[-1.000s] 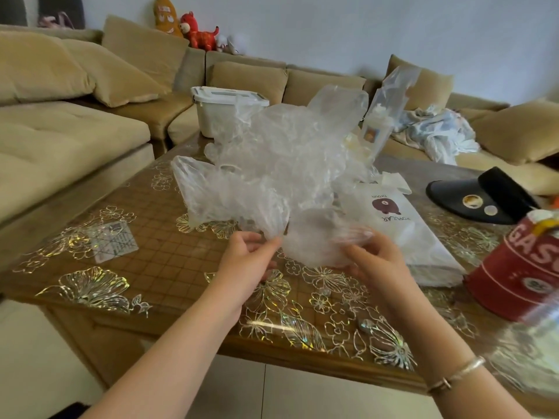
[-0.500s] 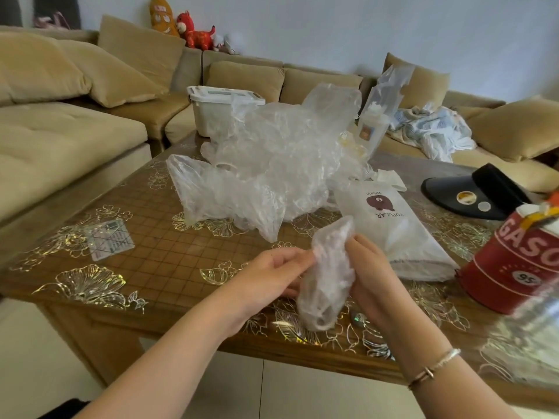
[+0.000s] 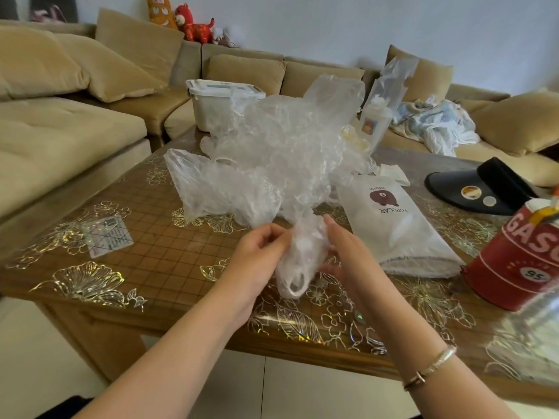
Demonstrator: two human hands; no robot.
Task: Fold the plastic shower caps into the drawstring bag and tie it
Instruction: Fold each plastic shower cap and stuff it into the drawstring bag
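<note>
Tabletop (image 3: 157,252): shower cap (image 3: 302,255) hiding fingers

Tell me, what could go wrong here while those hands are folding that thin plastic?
The crumpled clear plastic shower cap between the left hand and right hand looks springy, so it may puff open again. The loose pile of clear plastic caps lies close behind and could get dragged along. The white drawstring bag lies flat, so stuffing may need a free hand.

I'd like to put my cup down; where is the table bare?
Bare: the near-left table, between the card, the left hand and the plastic heap. Crowded: centre and right, with heap, bag, red tin and visor.
</note>
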